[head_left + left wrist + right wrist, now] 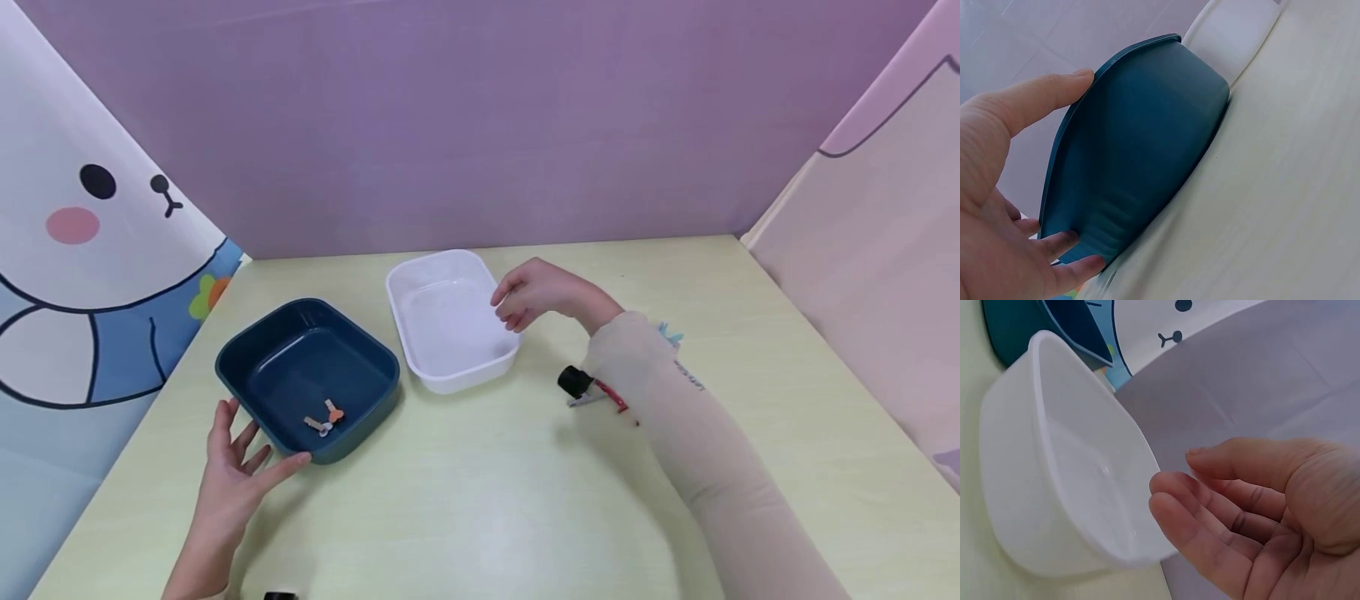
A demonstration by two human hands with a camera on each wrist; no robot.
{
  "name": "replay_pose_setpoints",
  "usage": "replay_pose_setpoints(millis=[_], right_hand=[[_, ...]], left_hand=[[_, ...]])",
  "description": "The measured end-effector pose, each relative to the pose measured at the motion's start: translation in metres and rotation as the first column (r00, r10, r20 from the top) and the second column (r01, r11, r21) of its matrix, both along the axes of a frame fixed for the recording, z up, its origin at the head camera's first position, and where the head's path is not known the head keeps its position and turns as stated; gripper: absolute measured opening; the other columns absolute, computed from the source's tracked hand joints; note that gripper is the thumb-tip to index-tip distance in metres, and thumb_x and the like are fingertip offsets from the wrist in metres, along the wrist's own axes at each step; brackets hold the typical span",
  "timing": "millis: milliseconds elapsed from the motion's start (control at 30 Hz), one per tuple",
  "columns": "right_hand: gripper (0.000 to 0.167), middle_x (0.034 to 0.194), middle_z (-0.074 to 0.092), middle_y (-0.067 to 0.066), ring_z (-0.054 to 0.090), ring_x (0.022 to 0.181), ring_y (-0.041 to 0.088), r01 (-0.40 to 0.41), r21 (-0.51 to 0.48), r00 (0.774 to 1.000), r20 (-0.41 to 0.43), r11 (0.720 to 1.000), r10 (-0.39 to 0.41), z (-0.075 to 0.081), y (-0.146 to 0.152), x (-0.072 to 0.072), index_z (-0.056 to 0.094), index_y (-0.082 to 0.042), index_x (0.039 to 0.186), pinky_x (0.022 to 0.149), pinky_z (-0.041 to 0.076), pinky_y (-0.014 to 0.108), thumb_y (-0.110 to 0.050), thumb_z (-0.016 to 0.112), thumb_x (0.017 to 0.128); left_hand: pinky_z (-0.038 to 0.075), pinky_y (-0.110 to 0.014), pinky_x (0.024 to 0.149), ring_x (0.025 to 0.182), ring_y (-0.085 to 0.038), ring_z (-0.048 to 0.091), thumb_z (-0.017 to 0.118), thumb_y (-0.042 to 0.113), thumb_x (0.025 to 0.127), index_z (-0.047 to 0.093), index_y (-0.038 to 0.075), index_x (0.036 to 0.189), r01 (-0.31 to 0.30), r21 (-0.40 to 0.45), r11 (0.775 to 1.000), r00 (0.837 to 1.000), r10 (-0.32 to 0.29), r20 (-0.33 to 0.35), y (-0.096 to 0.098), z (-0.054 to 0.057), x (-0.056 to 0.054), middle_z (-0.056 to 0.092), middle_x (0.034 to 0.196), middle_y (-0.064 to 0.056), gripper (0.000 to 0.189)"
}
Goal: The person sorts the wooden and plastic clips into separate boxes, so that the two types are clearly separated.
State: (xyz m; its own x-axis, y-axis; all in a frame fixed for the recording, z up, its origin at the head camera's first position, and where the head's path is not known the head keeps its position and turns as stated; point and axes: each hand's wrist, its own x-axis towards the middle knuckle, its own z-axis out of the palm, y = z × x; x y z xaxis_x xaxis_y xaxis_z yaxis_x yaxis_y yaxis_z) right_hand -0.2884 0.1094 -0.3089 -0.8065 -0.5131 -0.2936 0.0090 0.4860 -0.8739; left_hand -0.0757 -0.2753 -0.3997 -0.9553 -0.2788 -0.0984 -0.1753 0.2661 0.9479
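My left hand point(234, 475) rests with spread fingers against the near-left corner of a dark teal basin point(360, 421). In the left wrist view, the thumb touches the rim while other fingertips lie along the outer wall. Inside the basin are two small wooden clips point(334, 412), one with an orange decoration and one with a pale one. Over the right edge of a white basin point(450, 333) hovers my right hand point(542, 292), fingers loosely bent and nothing between them. The right wrist view shows the fingertips near this basin's rim, its bottom bare.
Partly hidden under the right forearm lie a black-ended object point(575, 382), a red thin piece point(611, 396) and a light blue spiky thing point(670, 335). A small black object point(281, 596) shows at the bottom edge. A purple backdrop point(487, 125) stands behind the table.
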Motion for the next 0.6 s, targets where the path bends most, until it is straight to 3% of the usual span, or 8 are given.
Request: replay_pose_setpoints(millis=[167, 600], right_hand=[[0.025, 0.087, 0.069, 0.015, 0.069, 0.074, 0.022, 0.032, 0.017, 0.999, -0.009, 0.999, -0.032, -0.004, 0.026, -0.001, 0.064, 0.008, 0.112, 0.075, 0.059, 0.039, -0.002, 0.067, 0.090], [0.030, 0.098, 0.069, 0.022, 0.069, 0.077, 0.022, 0.058, 0.086, 0.998, 0.000, 0.995, -0.058, -0.027, 0.087, 0.009, 0.061, 0.011, 0.116, 0.077, 0.059, 0.038, -0.007, 0.067, 0.093]], left_hand=[[0.022, -0.055, 0.114, 0.150, -0.039, 0.008, 0.078, 0.005, 0.086, -0.020, 0.032, 0.155, 0.004, -0.003, 1.000, 1.000, -0.004, 0.002, 0.000, 0.001, 0.000, -0.018, 0.164, 0.008, 0.123], [0.021, -0.057, 0.114, 0.150, -0.038, 0.008, 0.078, 0.004, 0.085, -0.020, 0.033, 0.155, 0.011, 0.010, 1.000, 1.000, -0.011, -0.002, 0.001, 0.001, 0.001, -0.018, 0.164, 0.008, 0.124]])
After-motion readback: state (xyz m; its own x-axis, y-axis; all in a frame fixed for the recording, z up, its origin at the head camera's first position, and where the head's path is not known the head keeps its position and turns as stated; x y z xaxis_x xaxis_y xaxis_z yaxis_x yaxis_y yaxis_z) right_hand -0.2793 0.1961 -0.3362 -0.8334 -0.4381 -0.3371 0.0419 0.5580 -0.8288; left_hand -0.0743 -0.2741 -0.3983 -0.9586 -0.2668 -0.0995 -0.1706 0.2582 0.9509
